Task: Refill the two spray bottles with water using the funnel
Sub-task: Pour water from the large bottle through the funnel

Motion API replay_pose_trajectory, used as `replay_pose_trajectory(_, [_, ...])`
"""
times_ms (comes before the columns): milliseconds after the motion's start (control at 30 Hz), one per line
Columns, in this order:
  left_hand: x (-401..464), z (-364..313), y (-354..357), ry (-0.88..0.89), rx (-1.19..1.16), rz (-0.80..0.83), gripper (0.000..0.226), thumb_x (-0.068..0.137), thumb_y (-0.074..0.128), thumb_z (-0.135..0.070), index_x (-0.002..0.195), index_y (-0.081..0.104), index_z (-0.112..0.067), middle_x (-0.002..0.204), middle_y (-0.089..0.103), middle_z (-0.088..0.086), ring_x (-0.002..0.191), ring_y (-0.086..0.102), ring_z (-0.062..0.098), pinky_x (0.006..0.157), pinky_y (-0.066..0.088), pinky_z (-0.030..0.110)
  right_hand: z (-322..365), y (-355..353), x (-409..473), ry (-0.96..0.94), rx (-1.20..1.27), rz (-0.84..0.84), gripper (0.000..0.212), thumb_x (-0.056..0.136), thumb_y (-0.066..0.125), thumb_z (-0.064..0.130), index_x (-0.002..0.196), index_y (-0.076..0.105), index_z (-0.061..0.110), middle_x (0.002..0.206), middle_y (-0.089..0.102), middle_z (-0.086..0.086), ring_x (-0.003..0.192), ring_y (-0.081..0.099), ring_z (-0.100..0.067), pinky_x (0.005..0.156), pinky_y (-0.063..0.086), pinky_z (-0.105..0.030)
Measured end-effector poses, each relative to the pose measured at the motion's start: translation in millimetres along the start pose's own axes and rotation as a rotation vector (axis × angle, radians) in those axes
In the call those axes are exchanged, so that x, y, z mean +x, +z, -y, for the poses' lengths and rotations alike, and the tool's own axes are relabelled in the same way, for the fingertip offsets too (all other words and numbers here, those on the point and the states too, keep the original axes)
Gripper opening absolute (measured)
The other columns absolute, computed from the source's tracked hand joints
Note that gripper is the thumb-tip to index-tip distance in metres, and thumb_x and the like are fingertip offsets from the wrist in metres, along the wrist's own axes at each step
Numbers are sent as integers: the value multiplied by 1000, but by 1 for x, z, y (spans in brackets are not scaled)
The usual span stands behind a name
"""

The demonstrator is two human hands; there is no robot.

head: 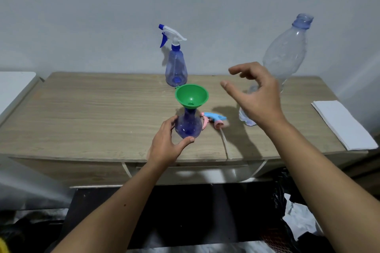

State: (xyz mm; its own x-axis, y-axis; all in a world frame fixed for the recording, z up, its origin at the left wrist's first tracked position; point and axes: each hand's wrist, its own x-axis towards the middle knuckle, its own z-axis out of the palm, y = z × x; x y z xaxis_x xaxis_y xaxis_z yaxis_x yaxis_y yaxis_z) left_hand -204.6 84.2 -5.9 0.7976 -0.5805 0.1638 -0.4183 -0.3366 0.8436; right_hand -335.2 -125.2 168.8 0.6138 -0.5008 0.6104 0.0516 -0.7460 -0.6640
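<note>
Left grip (164, 146) clamps funnel-topped bottle (188, 125); right grip (256, 96) spread before water bottle (285, 55).

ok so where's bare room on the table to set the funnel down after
The widest bare patch is the table's left half, left of the near spray bottle. It is crowded to the right: the pink and blue sprayer head, the big water bottle, then the white paper.

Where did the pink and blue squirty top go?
In the head view, the pink and blue spray top lies on its side on the wooden table, just right of the near spray bottle with the green funnel, and left of the big water bottle.
</note>
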Motion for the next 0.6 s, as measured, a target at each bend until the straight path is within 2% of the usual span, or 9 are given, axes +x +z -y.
replay_pose_trajectory(100, [1,-1,-1,0,22,8,90,78,93,-52,153,50,-29,145,64,-11,129,63,8,109,55,42,-8,-19,1,61,0,-158,27,85,85,32,105,71,20,105,72,2,97,66,-18,90,51,-30])
replay_pose_trajectory(167, [2,-2,0,13,30,6,89,78,93,-51,154,51,-30,145,65,-12,129,64,7,110,54,39,-13,-26,-2,64,-18,-242,27,84,86,28,102,70,17,99,69,-2,89,66,-17,82,52,-32])
replay_pose_trajectory(233, [4,-3,1,22,46,-4,89,79,93,-48,155,52,-27,145,67,-11,129,65,7,110,53,36,-19,-29,-7,67,-37,-319,27,82,87,24,97,68,13,88,62,-5,78,60,-17,74,51,-34])
replay_pose_trajectory(300, [4,-5,1,19,69,-15,89,80,92,-48,156,52,-25,146,67,-10,130,64,8,109,51,32,-27,-31,-12,100,-44,-403,30,80,88,25,93,63,14,82,55,-1,73,52,-16,70,50,-40])
replay_pose_trajectory(400, [4,-5,3,31,86,-13,87,83,91,-46,157,50,-25,147,67,-8,132,63,11,107,49,30,-39,-32,-16,185,-86,-511,48,72,91,31,101,54,21,96,48,11,85,50,-17,80,51,-45])
replay_pose_trajectory(467, [4,-3,4,31,94,-7,86,84,90,-46,157,49,-27,147,67,-9,132,63,12,106,50,33,-49,-29,-17,245,-125,-551,69,63,94,36,113,51,15,109,40,18,100,50,-24,91,49,-45])
replay_pose_trajectory(533, [5,-1,4,29,102,-6,86,84,90,-46,157,48,-27,147,67,-8,133,64,14,107,51,36,-59,-25,-14,321,-137,-547,91,56,97,38,126,46,9,118,38,15,113,48,-28,100,45,-47])
replay_pose_trajectory(600, [4,-1,5,22,106,-10,86,85,89,-45,157,48,-27,148,66,-8,134,63,15,106,49,35,-65,-22,-10,405,-74,-491,107,55,99,38,138,38,10,129,41,3,122,47,-26,107,44,-46])
